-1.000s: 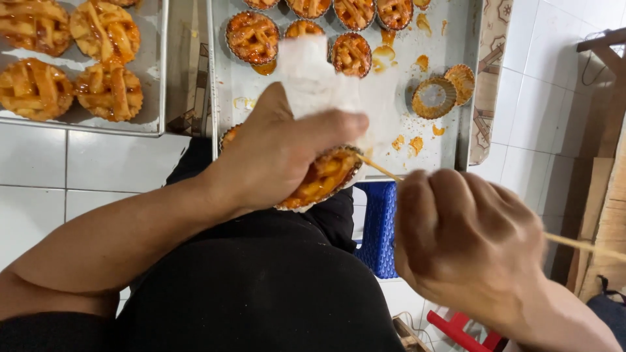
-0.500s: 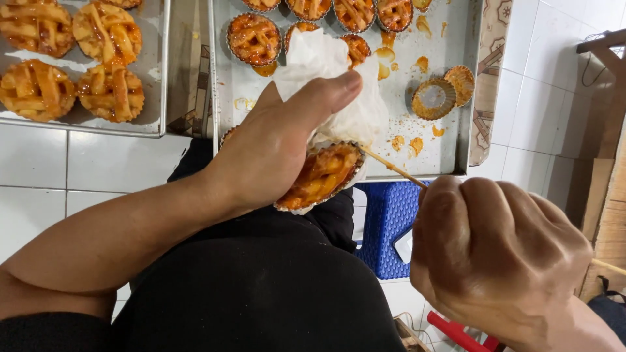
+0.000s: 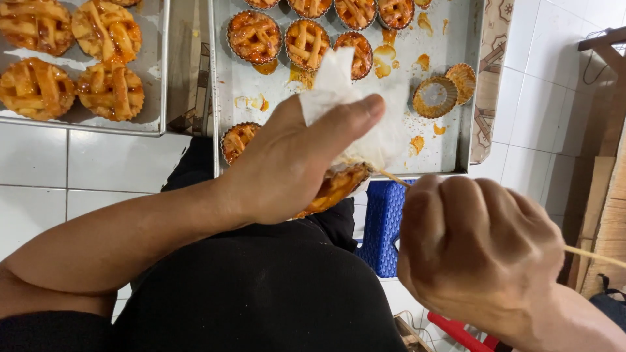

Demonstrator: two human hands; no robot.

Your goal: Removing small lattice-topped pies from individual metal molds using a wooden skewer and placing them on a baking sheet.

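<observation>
Left hand: the left hand (image 3: 293,166) is clamped over a small pie (image 3: 336,189), a white paper towel (image 3: 355,114) pinched under its thumb.
Right hand: the right hand (image 3: 479,251) is fisted round a thin wooden skewer (image 3: 394,178).
Skewer line: runs up-left from the fist, tip at the pie's edge.
Pie: held over the near rim of the baking tray (image 3: 456,117).

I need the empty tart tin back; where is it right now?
In the head view, the empty tin sits on the right tray near its right edge, beside another tin, just right of the tissue in the left hand.
</observation>
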